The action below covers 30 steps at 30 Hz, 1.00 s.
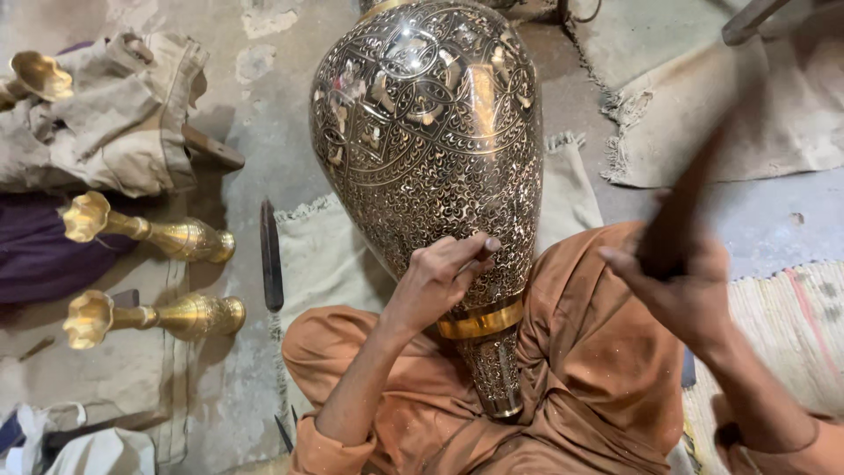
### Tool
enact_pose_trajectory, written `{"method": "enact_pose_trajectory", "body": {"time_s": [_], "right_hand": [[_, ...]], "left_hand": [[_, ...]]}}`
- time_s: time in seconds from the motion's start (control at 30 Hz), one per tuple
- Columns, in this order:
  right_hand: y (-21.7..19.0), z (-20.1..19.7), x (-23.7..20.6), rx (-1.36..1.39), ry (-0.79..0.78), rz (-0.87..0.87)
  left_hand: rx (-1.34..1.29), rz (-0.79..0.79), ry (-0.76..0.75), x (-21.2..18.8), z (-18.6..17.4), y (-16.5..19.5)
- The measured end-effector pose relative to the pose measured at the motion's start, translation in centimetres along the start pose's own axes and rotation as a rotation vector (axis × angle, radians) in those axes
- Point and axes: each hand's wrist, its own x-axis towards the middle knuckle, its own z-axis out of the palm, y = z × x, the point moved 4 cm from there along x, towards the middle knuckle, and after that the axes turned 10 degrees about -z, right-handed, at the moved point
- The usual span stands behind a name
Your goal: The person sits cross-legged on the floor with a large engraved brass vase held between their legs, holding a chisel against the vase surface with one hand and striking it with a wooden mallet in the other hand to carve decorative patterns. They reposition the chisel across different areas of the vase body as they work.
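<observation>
One large, dark, pear-shaped metal vase (426, 132), covered in fine engraved gold-and-silver patterning and ringed by a plain brass band near its narrow end, lay tilted across the lap of a seated person in orange clothing (580, 352), its wide body resting out over a pale fringed cloth (571, 189) on the grey floor. Left of it lay a heap of beige fabric (114, 114) and two small brass vases with flared, flower-like mouths (149, 230), lying on their sides, one below the other. The right hand (681, 281) was raised beside the vase, fingers wrapped round a dark wooden mallet handle (681, 211), blurred in the frame. The left hand (440, 273) rested against the vase's lower body, fingers pinched shut on a short dark chisel (486, 251) whose tip touched the engraved surface.
</observation>
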Motion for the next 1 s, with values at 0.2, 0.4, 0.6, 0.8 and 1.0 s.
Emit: {"method": "enact_pose_trajectory", "body": {"time_s": [0.2,0.4,0.6,0.8,1.0], "right_hand": [[0.9,-0.4,-1.5,-0.181,0.001,-0.096],[2.5,-0.3,-2.8,-0.416,-0.092,-0.181],[1.6,0.9,-2.8,-0.561,-0.243,-0.356],[0.7,1.3,-2.3,-0.623,-0.297,-0.272],[0.5,0.9,-1.9,-0.856,-0.375,-0.24]], "left_hand": [[-0.022,-0.058,-0.05,0.4,-0.3,0.3],[-0.067,0.069,-0.03,0.5,-0.9,0.9],[0.066,-0.063,-0.148,1.0,-0.1,0.0],[0.046,-0.03,-0.12,1.1,-0.7,0.3],[0.017,0.056,-0.103,1.4,-1.0,1.1]]}}
